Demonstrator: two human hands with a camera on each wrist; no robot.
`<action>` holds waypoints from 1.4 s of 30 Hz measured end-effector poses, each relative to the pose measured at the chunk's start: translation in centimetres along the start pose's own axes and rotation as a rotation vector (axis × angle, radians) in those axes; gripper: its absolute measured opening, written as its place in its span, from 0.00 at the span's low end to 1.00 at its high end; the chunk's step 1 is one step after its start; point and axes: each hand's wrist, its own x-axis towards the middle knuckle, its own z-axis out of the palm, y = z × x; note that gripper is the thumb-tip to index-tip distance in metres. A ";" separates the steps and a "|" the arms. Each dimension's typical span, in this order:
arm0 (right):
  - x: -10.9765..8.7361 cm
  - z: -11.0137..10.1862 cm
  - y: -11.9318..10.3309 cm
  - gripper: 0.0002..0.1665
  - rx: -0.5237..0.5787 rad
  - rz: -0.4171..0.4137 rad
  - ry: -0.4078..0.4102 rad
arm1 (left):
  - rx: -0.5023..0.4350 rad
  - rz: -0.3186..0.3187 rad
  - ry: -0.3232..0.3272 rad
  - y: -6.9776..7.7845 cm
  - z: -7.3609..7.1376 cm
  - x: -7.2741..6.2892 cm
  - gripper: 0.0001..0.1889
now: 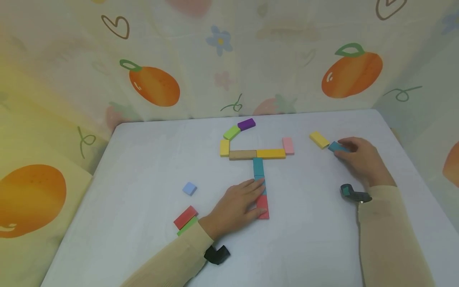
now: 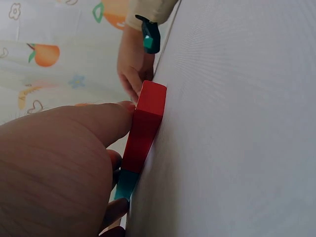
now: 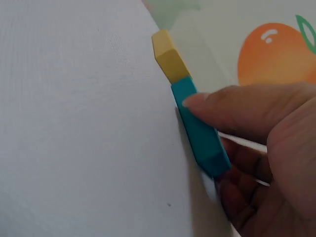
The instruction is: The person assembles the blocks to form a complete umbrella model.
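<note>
My left hand (image 1: 231,207) lies over a straight column of blocks, its fingers extended across a blue block (image 1: 264,189) and its thumb against a red block (image 1: 263,202). Above them in that column sits a teal block (image 1: 258,166). In the left wrist view the thumb touches the side of the red block (image 2: 142,136). On the right, my right hand (image 1: 365,161) pinches a teal-blue block (image 1: 336,146) between thumb and fingers. One end of this block (image 3: 200,131) meets a yellow block (image 3: 169,55) in the right wrist view.
A tan block (image 1: 242,155) and an orange-yellow block (image 1: 271,154) form a crossbar above the column. Yellow, light green and purple (image 1: 246,124) blocks curve up at its left; a pink block (image 1: 288,146) stands right. Loose blue (image 1: 189,188), red (image 1: 185,217) and green blocks lie left.
</note>
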 end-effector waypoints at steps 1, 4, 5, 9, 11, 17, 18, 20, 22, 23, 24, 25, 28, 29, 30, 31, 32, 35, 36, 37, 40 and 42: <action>0.0 0.0 0.1 0.33 -0.012 0.005 0.014 | 0.000 -0.004 -0.004 0.0 0.0 0.0 0.38; -0.1 -0.1 0.2 0.32 -0.045 0.008 0.059 | 0.000 -0.009 -0.009 -0.1 0.0 0.0 0.38; 0.0 -0.1 0.2 0.32 -0.056 0.007 0.071 | -0.004 -0.010 -0.010 -0.1 0.0 0.0 0.38; 0.0 -0.2 0.0 0.33 -0.061 0.022 0.102 | -0.009 -0.002 0.000 -0.1 0.0 0.0 0.38; 0.0 -0.3 -0.1 0.34 -0.052 0.035 0.107 | -0.014 0.005 0.008 -0.1 -0.1 -0.1 0.38; 0.4 -0.4 -1.2 0.33 -0.022 0.056 0.117 | -0.021 0.006 0.008 0.0 -0.2 -0.1 0.38; 0.5 -0.4 -1.5 0.33 -0.016 0.051 0.119 | -0.022 0.004 0.006 0.0 -0.2 -0.2 0.38; 0.7 -0.3 -2.1 0.32 0.002 0.036 0.125 | -0.025 0.001 0.004 0.0 -0.2 -0.2 0.38; 1.0 -0.1 -2.8 0.32 0.021 0.024 0.127 | -0.021 0.000 0.005 -0.1 -0.1 -0.2 0.38; 1.1 0.0 -3.2 0.32 0.031 0.020 0.124 | -0.018 0.001 0.006 -0.1 -0.1 -0.2 0.38; 1.3 0.1 -3.6 0.32 0.039 0.019 0.122 | -0.018 0.002 0.008 -0.1 -0.1 -0.1 0.38; 1.5 0.2 -4.0 0.33 0.049 0.016 0.117 | -0.015 0.004 0.010 -0.2 -0.1 -0.1 0.38; 2.2 0.5 -5.4 0.33 0.063 -0.007 0.089 | -0.009 0.009 0.014 -0.1 0.0 -0.1 0.38; 2.5 0.6 -6.0 0.33 0.068 -0.020 0.074 | -0.009 0.009 0.014 -0.1 0.0 -0.1 0.38; 2.8 0.7 -6.6 0.33 0.066 -0.036 0.059 | -0.010 0.007 0.014 -0.1 -0.1 -0.1 0.38; 3.1 0.9 -7.2 0.33 0.061 -0.052 0.039 | -0.009 0.006 0.014 -0.1 -0.1 -0.2 0.38; 3.4 1.1 -7.8 0.33 0.051 -0.067 0.021 | -0.010 0.003 0.013 0.0 -0.1 -0.2 0.37; 4.3 1.8 -9.5 0.32 0.030 -0.102 -0.034 | -0.018 -0.005 0.011 0.0 -0.1 -0.3 0.37; 4.6 2.0 -10.0 0.31 0.023 -0.113 -0.050 | -0.021 -0.008 0.011 0.0 -0.1 -0.3 0.37; 4.9 2.3 -10.4 0.31 0.017 -0.117 -0.067 | -0.021 -0.009 0.012 0.0 0.0 -0.3 0.37; 5.9 2.8 -11.5 0.30 -0.004 -0.118 -0.122 | -0.019 -0.010 0.015 0.0 0.1 -0.4 0.38; 6.6 3.1 -12.2 0.29 -0.027 -0.118 -0.157 | -0.017 -0.008 0.018 0.1 0.2 -0.4 0.38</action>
